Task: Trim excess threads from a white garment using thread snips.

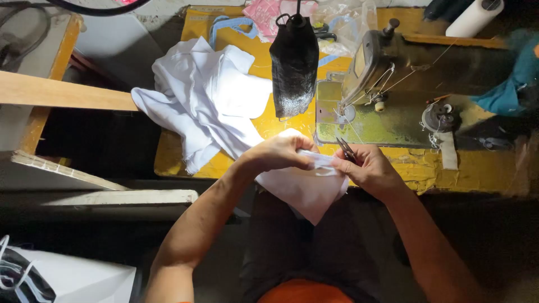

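Observation:
My left hand (278, 152) pinches the folded edge of a white cloth piece (303, 191) that hangs down over my lap at the table's front edge. My right hand (370, 168) grips the other end of that edge and also holds a small pair of dark thread snips (345, 150), blades pointing up and away from me. The two hands are close together, nearly touching across the fabric. The part of the cloth between my fingers is hidden.
A pile of white fabric (208, 95) lies on the yellow table (483, 168) to the left. A green sewing machine (382, 84) stands at centre right. A black bag (293, 62) hangs in front. Teal cloth (514, 84) sits far right, wooden boards (62, 92) left.

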